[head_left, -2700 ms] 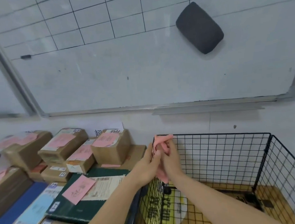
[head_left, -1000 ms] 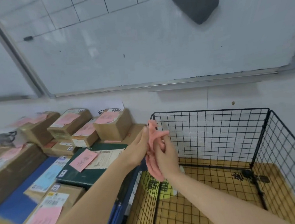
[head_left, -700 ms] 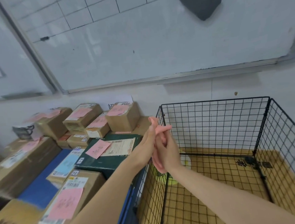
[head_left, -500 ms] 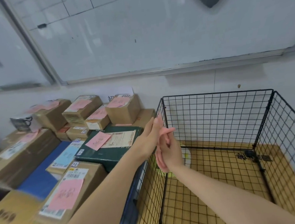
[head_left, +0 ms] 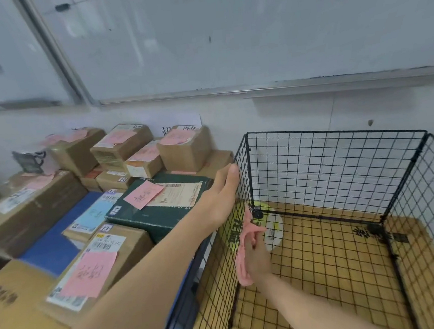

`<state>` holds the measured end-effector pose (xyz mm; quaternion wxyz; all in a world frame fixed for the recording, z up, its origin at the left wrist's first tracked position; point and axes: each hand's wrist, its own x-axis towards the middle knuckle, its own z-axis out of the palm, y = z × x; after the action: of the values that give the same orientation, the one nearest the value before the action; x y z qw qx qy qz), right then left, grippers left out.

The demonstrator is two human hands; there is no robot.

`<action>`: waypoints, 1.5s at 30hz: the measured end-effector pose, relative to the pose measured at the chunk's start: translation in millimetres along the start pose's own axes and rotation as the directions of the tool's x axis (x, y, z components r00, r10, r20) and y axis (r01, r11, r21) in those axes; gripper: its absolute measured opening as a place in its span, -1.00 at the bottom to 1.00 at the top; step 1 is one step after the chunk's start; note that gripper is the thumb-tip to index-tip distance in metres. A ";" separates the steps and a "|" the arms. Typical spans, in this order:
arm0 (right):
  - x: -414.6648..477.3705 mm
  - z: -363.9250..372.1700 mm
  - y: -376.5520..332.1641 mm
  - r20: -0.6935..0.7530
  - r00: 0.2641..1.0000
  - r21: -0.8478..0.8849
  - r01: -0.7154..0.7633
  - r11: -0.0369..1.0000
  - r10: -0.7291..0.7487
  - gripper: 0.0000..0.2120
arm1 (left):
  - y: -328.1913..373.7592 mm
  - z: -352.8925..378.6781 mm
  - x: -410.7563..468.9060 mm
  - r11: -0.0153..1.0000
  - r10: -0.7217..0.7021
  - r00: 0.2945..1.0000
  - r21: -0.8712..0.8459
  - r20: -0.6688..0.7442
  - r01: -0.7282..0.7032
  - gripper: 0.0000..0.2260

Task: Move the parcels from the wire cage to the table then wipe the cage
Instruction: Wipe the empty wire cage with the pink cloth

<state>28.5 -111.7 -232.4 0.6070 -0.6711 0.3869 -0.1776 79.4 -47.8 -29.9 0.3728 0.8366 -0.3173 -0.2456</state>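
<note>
Item: wiping of cage (head_left: pixel 336 130), left panel. Parcels (head_left: pixel 123 146) are stacked to the left of the cage on the table (its top is hidden under them). None is seen within the mesh, so the moving stage is judged complete and the wipe is taken as the step in hand.

Cloth (head_left: pixel 244 253): pink and crumpled, pressed against the inner face of the left panel, about halfway down. It is gripped inside the cage by the right hand (head_left: pixel 257 258), whose fingers are curled into its folds.

Left hand (head_left: pixel 221 192): laid on the outer face of the same panel near the top back corner, fingers straight and holding nothing, thumb by the rim. The panel is judged to be steadied by it.

Change recorded: half a second ago both hands were met at the top corner, with the cloth held between them. The right hand and cloth are now found well lower on the panel, while the left hand is kept near the top. A downward stroke is thus indicated, and one strip of the left panel is being covered.

Remaining, as judged: rest of left panel, back and right panels, and floor grid, under which a pale disc (head_left: pixel 272 227) is seen. Snagging of the cloth on wire joints is to be watched for. Whiteboard (head_left: pixel 225 32) is mounted on the wall above.
</note>
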 end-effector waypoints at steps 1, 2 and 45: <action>1.8 0.1 3.6 0.006 1.000 -0.009 -0.010 1.000 0.010 -0.57 | -0.5 0.4 0.8 1.000 -0.001 1.000 -0.002 -0.002 0.001 -0.43; 3.4 0.0 6.6 0.016 1.000 -0.022 -0.025 0.999 0.026 -0.57 | -2.1 0.9 1.6 1.000 -0.002 1.000 -0.001 -0.005 0.002 -0.42; -110.8 6.0 -65.4 -0.050 0.947 0.182 0.320 0.930 -0.316 -0.82 | -46.7 -17.8 -129.2 0.964 -0.049 0.972 -0.245 0.230 0.107 -0.40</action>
<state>-18.0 -28.5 -145.7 0.6268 -0.6629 0.2607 -0.3157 19.5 77.2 -33.1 0.4298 0.7607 -0.2892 -0.3911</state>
